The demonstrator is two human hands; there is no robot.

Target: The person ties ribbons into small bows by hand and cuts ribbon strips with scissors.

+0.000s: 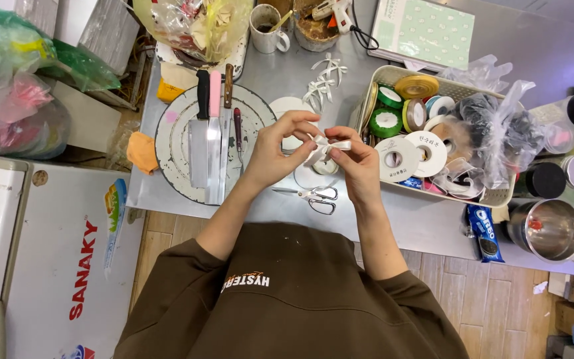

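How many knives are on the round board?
3: a cleaver with a black handle, a pink-handled knife beside it, and a thin wooden-handled knife, side by side on the round board.

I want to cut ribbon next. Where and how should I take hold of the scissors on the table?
Grip the scissors by the two white loop handles, on the right. They lie flat, blades pointing left, just below the hands. The right hand could likely come straight down and slip its fingers into the loops.

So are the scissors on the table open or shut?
Shut. The scissors lie flat on the grey table, blades together pointing left, below both hands, untouched.
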